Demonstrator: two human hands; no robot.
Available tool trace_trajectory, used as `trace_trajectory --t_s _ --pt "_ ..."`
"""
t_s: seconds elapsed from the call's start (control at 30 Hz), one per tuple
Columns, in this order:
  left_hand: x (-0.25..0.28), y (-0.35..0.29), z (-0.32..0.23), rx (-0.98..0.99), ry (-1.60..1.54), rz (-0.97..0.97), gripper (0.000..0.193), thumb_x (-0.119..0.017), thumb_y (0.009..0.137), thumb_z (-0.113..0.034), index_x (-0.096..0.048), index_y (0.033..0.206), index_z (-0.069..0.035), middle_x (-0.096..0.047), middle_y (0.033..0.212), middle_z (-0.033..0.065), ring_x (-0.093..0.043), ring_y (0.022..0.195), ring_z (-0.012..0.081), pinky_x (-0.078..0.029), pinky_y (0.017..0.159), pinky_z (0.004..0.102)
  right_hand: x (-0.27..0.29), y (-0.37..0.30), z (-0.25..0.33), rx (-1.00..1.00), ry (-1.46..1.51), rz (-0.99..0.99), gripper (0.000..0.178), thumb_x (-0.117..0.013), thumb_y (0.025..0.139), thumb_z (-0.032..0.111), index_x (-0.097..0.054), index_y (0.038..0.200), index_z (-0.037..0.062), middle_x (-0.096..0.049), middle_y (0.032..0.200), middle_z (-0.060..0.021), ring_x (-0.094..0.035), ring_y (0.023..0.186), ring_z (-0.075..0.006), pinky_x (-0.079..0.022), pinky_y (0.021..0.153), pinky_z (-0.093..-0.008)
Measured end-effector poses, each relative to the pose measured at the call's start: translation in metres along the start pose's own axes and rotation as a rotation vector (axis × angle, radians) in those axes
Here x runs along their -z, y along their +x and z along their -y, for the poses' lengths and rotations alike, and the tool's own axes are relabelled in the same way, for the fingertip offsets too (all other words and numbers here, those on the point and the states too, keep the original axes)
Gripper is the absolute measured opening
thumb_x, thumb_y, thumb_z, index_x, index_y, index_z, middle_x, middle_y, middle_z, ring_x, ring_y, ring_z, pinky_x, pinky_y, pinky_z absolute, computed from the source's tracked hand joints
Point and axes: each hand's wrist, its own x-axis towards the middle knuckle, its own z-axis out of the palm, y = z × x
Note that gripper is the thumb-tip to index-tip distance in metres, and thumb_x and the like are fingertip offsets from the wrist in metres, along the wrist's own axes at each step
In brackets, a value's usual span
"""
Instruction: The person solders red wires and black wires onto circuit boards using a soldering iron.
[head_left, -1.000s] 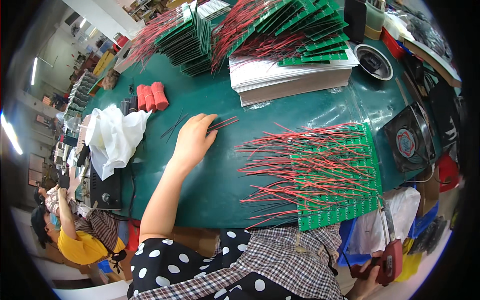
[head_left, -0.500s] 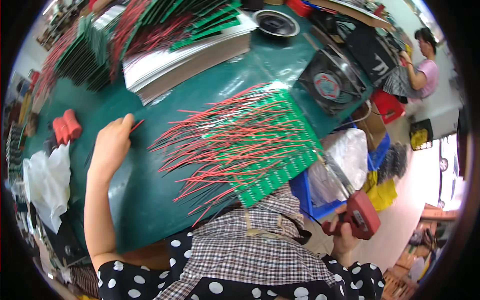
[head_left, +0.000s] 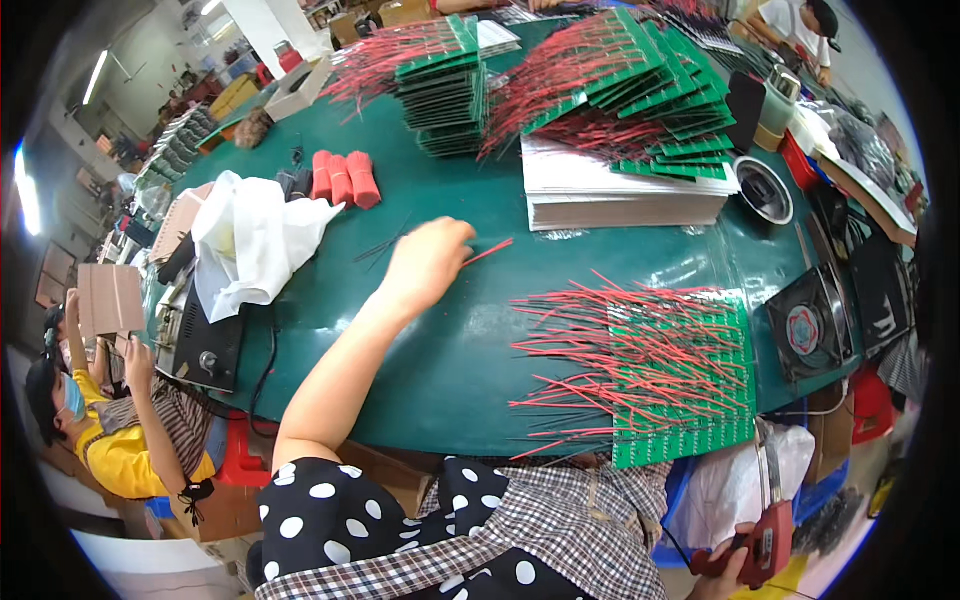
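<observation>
My left hand (head_left: 430,262) hovers over or rests on the green table, left of the wired board, fingers closed. A red wire (head_left: 490,251) sticks out past its fingertips. Thin black wires (head_left: 380,246) show behind the hand; whether they are in its grip I cannot tell. At the lower right my right hand (head_left: 727,572) grips a red pistol-shaped soldering gun (head_left: 768,545), its long metal front reaching up to the board's corner. The green circuit board (head_left: 690,440) lies at the near table edge, with many red and black wires (head_left: 600,345) fanning out leftward.
Red wire bundles (head_left: 345,180) and a white plastic bag (head_left: 255,240) lie at the left. Stacks of wired boards (head_left: 445,110) stand at the back, some on a white stack (head_left: 620,205). A round dish (head_left: 763,190) and a fan (head_left: 808,325) are rightward. Co-workers sit around.
My view has swung left, so the board and table things sit farther right in the picture. My left hand still has the red wire; my right hand still holds the soldering gun.
</observation>
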Motion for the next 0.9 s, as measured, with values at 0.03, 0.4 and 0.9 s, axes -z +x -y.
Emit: trace_trajectory --t_s 0.03,0.4,0.9 --pt "0.014 -0.006 0.013 0.153 0.063 -0.062 0.021 -0.064 0.077 -0.012 -0.058 0.095 -0.003 -0.06 0.091 0.0136 -0.058 0.089 0.0326 -0.047 0.076 0.0412 0.0 0.0 0.002 0.018 0.023 0.018 0.036 -0.056 0.088 0.012 -0.044 0.12 0.0001 -0.055 0.106 -0.0154 -0.049 0.068 -0.0167 -0.043 0.058 -0.0265" --pt "0.006 -0.026 0.081 0.451 -0.073 -0.093 0.016 -0.066 0.078 -0.014 -0.058 0.081 -0.001 -0.057 0.083 0.0142 -0.055 0.083 0.0324 -0.043 0.075 0.0412 -0.009 0.003 0.005 0.065 0.092 0.008 0.044 -0.058 0.085 0.008 -0.041 0.124 0.0018 -0.054 0.104 -0.0188 -0.05 0.066 -0.021 -0.044 0.056 -0.0282" --pt "0.015 -0.004 0.074 0.331 -0.087 0.094 0.02 -0.06 0.079 -0.021 -0.06 0.085 -0.002 -0.061 0.083 0.0195 -0.058 0.082 0.0386 -0.046 0.07 0.0445 0.036 -0.006 -0.038 0.017 -0.001 -0.135 0.033 -0.056 0.089 0.023 -0.045 0.111 0.0006 -0.052 0.103 -0.0072 -0.045 0.056 -0.0075 -0.038 0.045 -0.0219"
